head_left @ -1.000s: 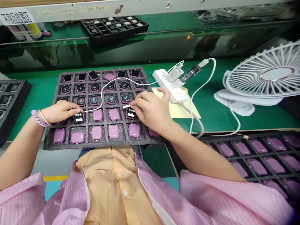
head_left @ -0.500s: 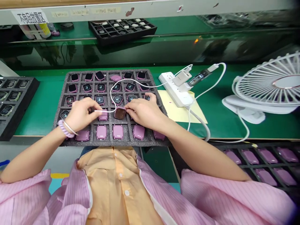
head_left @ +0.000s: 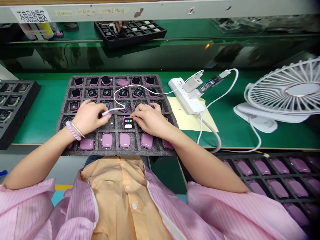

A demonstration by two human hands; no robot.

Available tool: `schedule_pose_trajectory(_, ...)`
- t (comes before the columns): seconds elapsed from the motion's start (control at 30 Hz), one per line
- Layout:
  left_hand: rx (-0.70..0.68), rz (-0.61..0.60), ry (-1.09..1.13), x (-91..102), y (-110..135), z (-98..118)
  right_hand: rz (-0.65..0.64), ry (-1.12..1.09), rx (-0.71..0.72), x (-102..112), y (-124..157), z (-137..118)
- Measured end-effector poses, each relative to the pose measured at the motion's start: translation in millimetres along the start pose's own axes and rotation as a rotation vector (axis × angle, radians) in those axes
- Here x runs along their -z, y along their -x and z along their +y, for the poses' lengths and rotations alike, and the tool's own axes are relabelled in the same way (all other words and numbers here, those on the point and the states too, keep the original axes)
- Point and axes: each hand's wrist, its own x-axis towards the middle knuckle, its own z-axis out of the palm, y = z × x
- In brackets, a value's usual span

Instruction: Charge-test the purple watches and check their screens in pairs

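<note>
A dark foam tray (head_left: 65,115) of small purple smartwatches lies before me, several face up and the front row back up. Over its left middle, my left hand (head_left: 89,116) pinches the end of a white charging cable (head_left: 117,108); whether a watch is also under those fingers is hidden. My right hand (head_left: 153,120) is closed at the right side of a purple smartwatch (head_left: 128,122), thumb and fingertips gripping its edge. That watch faces up, its screen lit with coloured round icons and a white box. Between the hands, one compartment shows bare foam.
Right of the tray stand a white power strip (head_left: 186,96) with plugged adapters, yellow paper (head_left: 210,121) and a white fan (head_left: 287,96). Another watch tray (head_left: 17,110) lies at left; a tray of purple watches (head_left: 277,188) sits lower right. Someone's hand (head_left: 120,26) reaches into a back tray.
My left hand has moved up with the cable end, and the purple watch back beside it no longer shows in its compartment. The right-hand watch's dark screen now shows icons.
</note>
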Motion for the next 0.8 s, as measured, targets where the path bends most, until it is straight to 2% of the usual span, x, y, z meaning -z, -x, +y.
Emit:
schedule_pose_trajectory(0.07,0.084,-0.048,0.197,1.2,-4,-11,0.015,0.029,-0.008,-1,0,-3)
schedule_pose_trajectory(0.13,0.071,-0.125,0.277,-0.9,-7,-18,0.039,0.054,-0.011,-3,0,-6)
schedule_pose_trajectory(0.3,0.016,-0.175,0.081,-12.7,-8,-21,0.077,0.087,-0.024,-10,2,-10)
schedule_pose_trajectory(0.63,0.032,-0.205,0.068,-15.4,-10,-21,0.084,0.095,-0.011,-9,3,-9)
schedule_pose_trajectory(0.8,0.037,-0.205,0.080,-14.0,-14,-19,0.135,0.138,-0.008,-9,1,-14)
